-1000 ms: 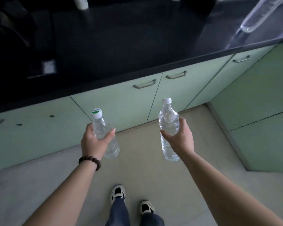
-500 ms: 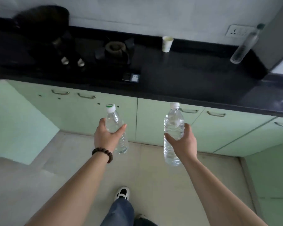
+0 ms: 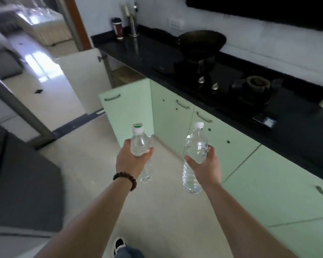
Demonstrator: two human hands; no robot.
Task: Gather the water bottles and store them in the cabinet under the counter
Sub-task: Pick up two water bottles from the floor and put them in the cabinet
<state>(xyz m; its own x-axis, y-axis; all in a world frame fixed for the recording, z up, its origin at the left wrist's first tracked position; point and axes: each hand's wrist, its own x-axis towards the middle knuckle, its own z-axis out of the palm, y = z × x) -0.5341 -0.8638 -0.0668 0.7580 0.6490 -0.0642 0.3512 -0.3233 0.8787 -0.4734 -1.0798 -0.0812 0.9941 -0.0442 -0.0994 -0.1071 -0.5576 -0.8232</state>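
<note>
**A:** Head view: left hand (image 3: 131, 161) grips the green-capped bottle (image 3: 140, 144) round its upper body; right hand (image 3: 205, 165) clasps the white-capped bottle (image 3: 195, 155) mid-barrel; both upright, carried in front of the person, over the floor.

**B:** yeah, they look full, so a bit heavy; thin plastic probably dents and gets slippery; mid-body grip seems fine imo.

**A:** vs half a second ago, the view has swung left; an open cabinet door (image 3: 126, 110) now shows just beyond the left hand; the wok (image 3: 201, 41) sits way past the right; grips unchanged.
</note>
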